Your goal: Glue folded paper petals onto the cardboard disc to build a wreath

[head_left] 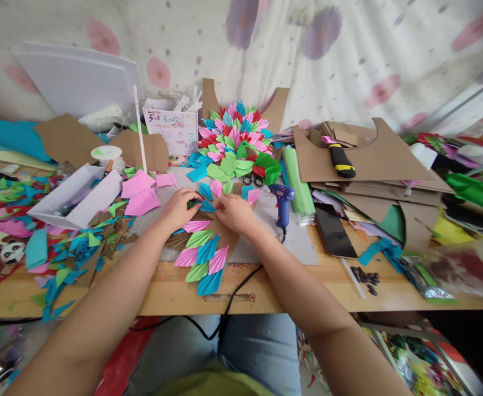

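My left hand (179, 208) and my right hand (234, 212) meet over a brown cardboard shape (220, 237) lying on a grey mat (295, 246). Folded paper leaves (203, 263) in pink, green and blue are stuck in rows on the cardboard. Both hands pinch and press a blue paper leaf (206, 207) onto it, fingers curled. More loose leaves (217, 188) lie just beyond my fingers. A blue glue gun (283, 201) stands right of my right hand, its black cord running off the table edge.
A finished round piece of coloured leaves (235, 140) leans at the back. Pink paper (141, 192) and a white box (76, 198) lie left, among paper scraps (60, 258). Cardboard sheets (365, 159) with a yellow-black knife (340, 160), a green roll (297, 181) and a phone (334, 231) lie right.
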`<state>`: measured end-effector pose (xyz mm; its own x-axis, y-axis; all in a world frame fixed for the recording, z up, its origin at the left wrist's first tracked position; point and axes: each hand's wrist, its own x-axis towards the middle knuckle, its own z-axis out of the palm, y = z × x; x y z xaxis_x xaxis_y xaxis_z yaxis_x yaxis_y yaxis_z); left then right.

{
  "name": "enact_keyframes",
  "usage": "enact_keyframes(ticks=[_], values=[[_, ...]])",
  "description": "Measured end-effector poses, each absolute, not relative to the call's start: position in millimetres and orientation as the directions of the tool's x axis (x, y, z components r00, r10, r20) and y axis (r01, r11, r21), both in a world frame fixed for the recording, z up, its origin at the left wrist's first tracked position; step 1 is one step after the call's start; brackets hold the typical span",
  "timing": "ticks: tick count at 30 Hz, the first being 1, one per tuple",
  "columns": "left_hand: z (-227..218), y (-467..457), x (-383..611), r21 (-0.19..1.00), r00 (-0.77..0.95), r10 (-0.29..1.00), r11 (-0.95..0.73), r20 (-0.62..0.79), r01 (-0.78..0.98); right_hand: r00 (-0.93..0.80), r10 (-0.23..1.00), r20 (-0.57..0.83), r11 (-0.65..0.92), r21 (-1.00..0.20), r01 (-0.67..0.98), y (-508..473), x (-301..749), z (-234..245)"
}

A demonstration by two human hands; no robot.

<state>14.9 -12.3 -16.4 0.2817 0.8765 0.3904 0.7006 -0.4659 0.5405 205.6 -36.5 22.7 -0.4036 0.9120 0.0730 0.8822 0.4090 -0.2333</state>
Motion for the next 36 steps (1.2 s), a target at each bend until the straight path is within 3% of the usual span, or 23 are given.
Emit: enact_keyframes(ticks=[7,16,30,36], values=[[-19.2,-9.9,13.5,0.545,0.291,0.873,-0.475,0.391,0.691,-0.383,0.917,0.114,0.4,-0.225,0.889,-41.1,199.6,23.7],[-19.5,-10.0,13.9,0.547,0.286,0.874,-0.472,0.392,0.691,-0.342,0.937,0.071,0.349,-0.202,0.915,-41.9,196.3,25.9],[-19.2,-9.6,13.0,0.534,0.3,0.867,-0.484,0.397,0.693,-0.345,0.932,0.108,0.361,-0.291,0.886,-38.8,202.0,21.9],[-17.9,-11.6,14.0,0.556,0.253,0.882,-0.451,0.397,0.698,-0.338,0.937,0.085,0.349,-0.261,0.9,-41.2,200.3,24.6]])
